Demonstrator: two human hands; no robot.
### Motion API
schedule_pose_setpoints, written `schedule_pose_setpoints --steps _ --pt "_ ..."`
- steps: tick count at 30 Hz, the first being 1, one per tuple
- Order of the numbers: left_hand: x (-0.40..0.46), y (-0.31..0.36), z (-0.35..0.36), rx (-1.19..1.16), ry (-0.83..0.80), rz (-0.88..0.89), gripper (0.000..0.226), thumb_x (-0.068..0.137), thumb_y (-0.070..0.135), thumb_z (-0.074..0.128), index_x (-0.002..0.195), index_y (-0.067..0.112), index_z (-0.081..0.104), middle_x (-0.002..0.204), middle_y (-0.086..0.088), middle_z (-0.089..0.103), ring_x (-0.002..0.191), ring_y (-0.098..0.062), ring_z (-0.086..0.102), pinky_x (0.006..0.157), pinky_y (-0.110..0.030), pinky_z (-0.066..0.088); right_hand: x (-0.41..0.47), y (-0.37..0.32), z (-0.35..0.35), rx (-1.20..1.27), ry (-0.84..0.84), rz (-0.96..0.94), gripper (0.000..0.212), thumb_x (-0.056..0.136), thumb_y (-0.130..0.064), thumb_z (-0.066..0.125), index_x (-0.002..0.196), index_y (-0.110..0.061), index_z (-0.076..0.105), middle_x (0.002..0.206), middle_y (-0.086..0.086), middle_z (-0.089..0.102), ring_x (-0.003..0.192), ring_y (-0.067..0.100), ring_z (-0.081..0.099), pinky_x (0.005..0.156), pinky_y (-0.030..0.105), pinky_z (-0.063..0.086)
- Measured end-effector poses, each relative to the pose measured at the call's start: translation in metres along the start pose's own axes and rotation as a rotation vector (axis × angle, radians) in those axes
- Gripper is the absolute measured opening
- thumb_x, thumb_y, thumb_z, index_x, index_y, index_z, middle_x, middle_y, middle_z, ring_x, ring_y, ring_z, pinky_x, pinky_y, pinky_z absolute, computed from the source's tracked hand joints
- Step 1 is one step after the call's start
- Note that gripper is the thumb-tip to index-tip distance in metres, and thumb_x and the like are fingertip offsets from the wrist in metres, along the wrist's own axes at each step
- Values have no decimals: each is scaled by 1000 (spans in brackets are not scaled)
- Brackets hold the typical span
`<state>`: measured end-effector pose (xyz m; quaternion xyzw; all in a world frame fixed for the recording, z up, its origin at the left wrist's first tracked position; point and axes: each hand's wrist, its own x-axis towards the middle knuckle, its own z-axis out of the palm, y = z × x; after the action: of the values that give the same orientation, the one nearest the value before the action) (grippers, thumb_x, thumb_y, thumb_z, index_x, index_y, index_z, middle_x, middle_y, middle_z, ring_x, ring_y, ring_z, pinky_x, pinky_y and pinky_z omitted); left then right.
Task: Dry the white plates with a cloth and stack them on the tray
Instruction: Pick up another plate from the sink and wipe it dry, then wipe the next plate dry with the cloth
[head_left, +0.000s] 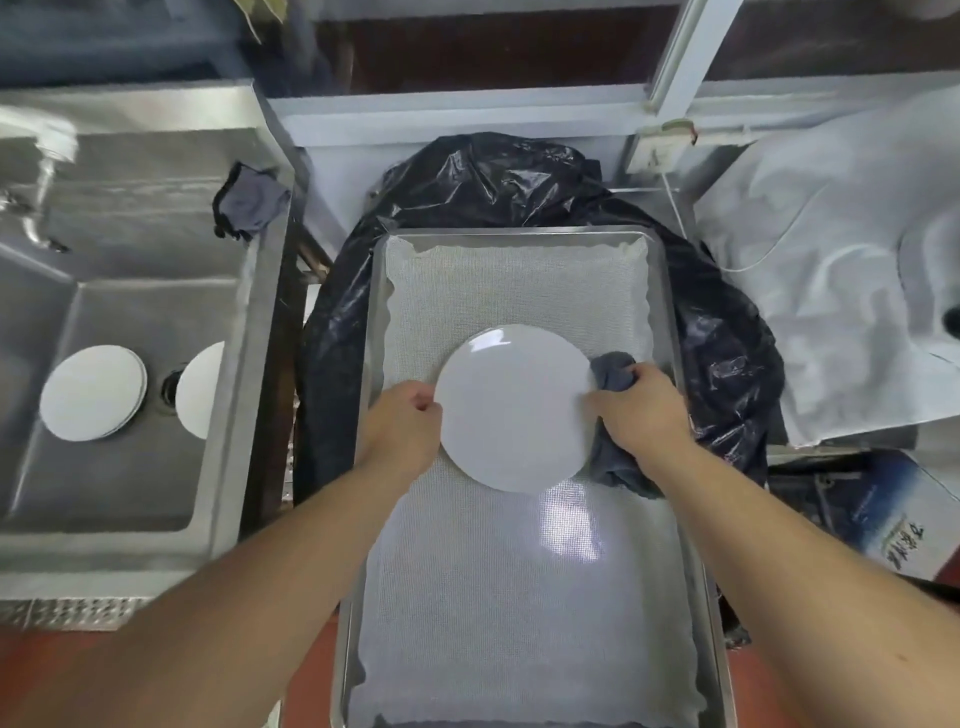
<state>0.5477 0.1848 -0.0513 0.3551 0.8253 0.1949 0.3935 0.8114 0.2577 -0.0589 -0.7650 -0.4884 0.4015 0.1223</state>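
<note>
Head view, left hand: left hand (404, 415) grips the left rim of the white plate (514, 408), fingers curled over the edge.
Head view, right hand: right hand (641, 408) holds a bunched grey cloth (615, 462) against the plate's right rim; the cloth hangs down below the hand.
Plate: held between both hands, face up, over the middle of the tray (670, 291). Whether it rests on the liner or is just above it cannot be told from here.
Tray: metal, rectangular, lined with a white mesh mat (514, 597); a patch of glare lies on the mat just below the plate.
Under the tray: black plastic bag (498, 179), showing round the tray's far end and both sides.
Sink: steel sink (130, 218) well to the left, apart from the tray.
Plates in sink: a small stack of white plates (92, 392) on the basin floor; one more white plate (200, 389) beside it, partly hidden by the sink wall. The drain sits between them.
Sink rim: a second dark cloth (252, 200) draped over the right edge.
Right side: crumpled white sheet (831, 270).
</note>
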Motion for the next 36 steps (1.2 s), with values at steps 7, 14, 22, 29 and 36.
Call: schedule_pose_setpoints --steps 7,14,22,29,36 --pt "5 2 8 33 26 21 29 99 15 50 83 16 74 80 -5 73 73 -33 68 58 -36 52 7 -6 7 -58 31 -28 23 83 -28 71 79 -30 48 79 -10 59 68 7 53 53 23 33" --pt "7 6 8 11 19 49 24 101 11 52 87 23 68 91 -13 75 72 -25 62 62 -33 48 11 -9 10 -75 -3 -34 19 84 -25 69 97 -25 56 86 -8 60 75 13 56 65 32 42" --pt "4 9 7 13 48 45 25 100 13 55 84 28 65 91 -7 75 83 -29 69 77 -50 63 11 -10 10 -190 -16 -71 22 83 -22 66 101 -26 54 84 -9 60 72 7 52 55 28 36" --pt "4 12 7 78 46 19 25 102 14 54 96 25 75 84 6 72 75 -21 68 55 -26 50 7 -3 -9 -204 -15 -82 22 87 -36 67 100 -27 51 84 -11 57 72 3 48 55 27 33" --pt "8 11 7 98 66 0 21 101 14 55 91 23 72 79 8 67 71 -16 62 65 -29 54 -11 1 -29 -212 43 -126 24 86 -41 68 99 -27 53 83 -14 57 71 2 48 57 28 34"
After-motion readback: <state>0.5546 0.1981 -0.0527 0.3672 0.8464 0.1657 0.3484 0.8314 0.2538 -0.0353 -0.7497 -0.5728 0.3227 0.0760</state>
